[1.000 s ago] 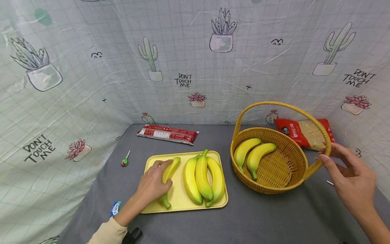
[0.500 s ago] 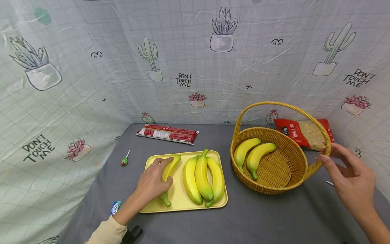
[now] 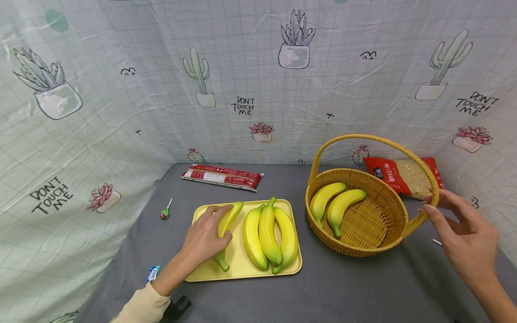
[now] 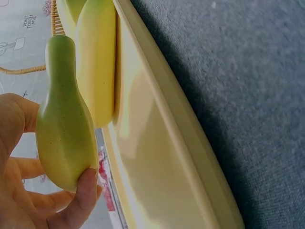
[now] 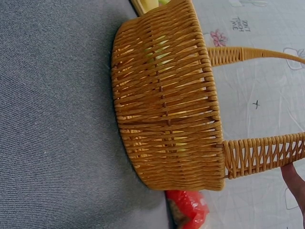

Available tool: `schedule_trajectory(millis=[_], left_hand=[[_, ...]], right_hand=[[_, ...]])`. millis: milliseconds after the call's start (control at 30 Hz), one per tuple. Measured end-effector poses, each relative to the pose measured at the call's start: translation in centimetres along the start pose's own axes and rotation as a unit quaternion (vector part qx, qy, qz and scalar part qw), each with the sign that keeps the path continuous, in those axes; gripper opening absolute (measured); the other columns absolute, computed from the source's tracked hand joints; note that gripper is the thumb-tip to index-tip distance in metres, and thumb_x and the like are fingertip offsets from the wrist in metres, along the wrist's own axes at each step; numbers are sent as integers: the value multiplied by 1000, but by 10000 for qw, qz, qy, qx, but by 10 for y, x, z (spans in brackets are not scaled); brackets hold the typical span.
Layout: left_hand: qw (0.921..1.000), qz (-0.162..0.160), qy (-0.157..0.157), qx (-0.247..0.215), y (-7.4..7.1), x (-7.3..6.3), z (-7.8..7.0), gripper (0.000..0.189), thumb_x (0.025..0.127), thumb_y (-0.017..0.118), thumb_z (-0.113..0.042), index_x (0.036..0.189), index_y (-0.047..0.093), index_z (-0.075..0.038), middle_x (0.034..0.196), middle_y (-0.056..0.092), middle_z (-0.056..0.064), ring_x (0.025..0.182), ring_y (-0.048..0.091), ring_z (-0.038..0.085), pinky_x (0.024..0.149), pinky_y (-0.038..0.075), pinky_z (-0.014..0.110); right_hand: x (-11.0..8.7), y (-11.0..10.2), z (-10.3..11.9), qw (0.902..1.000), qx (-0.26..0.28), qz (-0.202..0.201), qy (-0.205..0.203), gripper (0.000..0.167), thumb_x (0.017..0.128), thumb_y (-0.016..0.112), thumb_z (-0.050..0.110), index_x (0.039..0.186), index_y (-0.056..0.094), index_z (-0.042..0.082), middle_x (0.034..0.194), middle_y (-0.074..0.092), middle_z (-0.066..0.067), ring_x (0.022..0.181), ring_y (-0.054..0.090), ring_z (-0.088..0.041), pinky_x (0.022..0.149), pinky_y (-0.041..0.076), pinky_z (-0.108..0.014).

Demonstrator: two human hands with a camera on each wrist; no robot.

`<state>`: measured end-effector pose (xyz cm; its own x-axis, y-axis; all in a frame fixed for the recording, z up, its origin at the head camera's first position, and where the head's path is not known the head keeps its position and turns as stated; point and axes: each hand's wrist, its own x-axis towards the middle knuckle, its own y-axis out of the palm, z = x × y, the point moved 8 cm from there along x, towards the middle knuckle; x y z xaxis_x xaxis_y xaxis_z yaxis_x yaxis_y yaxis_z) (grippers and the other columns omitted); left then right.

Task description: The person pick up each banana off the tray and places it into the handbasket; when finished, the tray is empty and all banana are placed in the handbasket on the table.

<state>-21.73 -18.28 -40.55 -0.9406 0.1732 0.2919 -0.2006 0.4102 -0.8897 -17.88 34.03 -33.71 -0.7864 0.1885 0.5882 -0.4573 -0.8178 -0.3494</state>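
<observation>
My left hand [image 3: 206,235] grips a yellow banana [image 3: 231,216] with green ends over the left part of a pale yellow tray [image 3: 242,273]. In the left wrist view, thumb and fingers pinch this banana [image 4: 66,138] from both sides, its green stem free, and it looks raised off the tray. Three more bananas [image 3: 267,229] lie together on the tray's right half, one on top. To the right stands a wicker basket [image 3: 363,250] with two bananas [image 3: 345,207] inside at its left. My right hand [image 3: 470,237] pinches the right side of the basket's tall handle [image 3: 430,179].
A red long packet [image 3: 222,176] lies behind the tray, a red bag [image 3: 387,175] behind the basket. A lollipop [image 3: 165,213] and a small blue-green packet [image 3: 153,273] are at the left. A white stick [image 3: 437,242] lies near the right hand. Printed cloth [image 3: 226,134] hangs around.
My left hand has shifted slightly up and to the right with the banana in its grip. The right hand and the basket have stayed in place.
</observation>
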Motion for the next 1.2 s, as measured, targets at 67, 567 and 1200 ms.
schedule_trajectory(millis=[67, 567, 1200], left_hand=[[10000, 25, 19, 6, 0, 1, -2, 62, 81, 75, -18, 143, 67, -15, 128, 64, 13, 102, 67, 34, 73, 55, 57], [9996, -70, 219, -137, -7, 9, -22, 63, 81, 75, -16, 144, 67, -17, 127, 64, 12, 99, 67, 33, 69, 55, 53], [9968, -19, 753, -277, -7, 28, -62, 64, 83, 74, -14, 146, 65, -18, 129, 63, 10, 99, 66, 30, 65, 54, 48]], right_hand=[[0, 0, 0, 10000, 4, -3, 0, 43, 95, 65, -18, 138, 64, -9, 117, 71, -6, 104, 68, -12, 85, 53, -15], [-1, 0, 2, 9999, 97, 20, 24, 45, 94, 65, -19, 138, 63, -10, 118, 71, 2, 105, 68, -10, 85, 53, -16], [-1, 1, 1, 10000, -2, -3, -89, 44, 94, 65, -19, 137, 64, -9, 118, 70, -7, 105, 67, -12, 85, 53, -16]])
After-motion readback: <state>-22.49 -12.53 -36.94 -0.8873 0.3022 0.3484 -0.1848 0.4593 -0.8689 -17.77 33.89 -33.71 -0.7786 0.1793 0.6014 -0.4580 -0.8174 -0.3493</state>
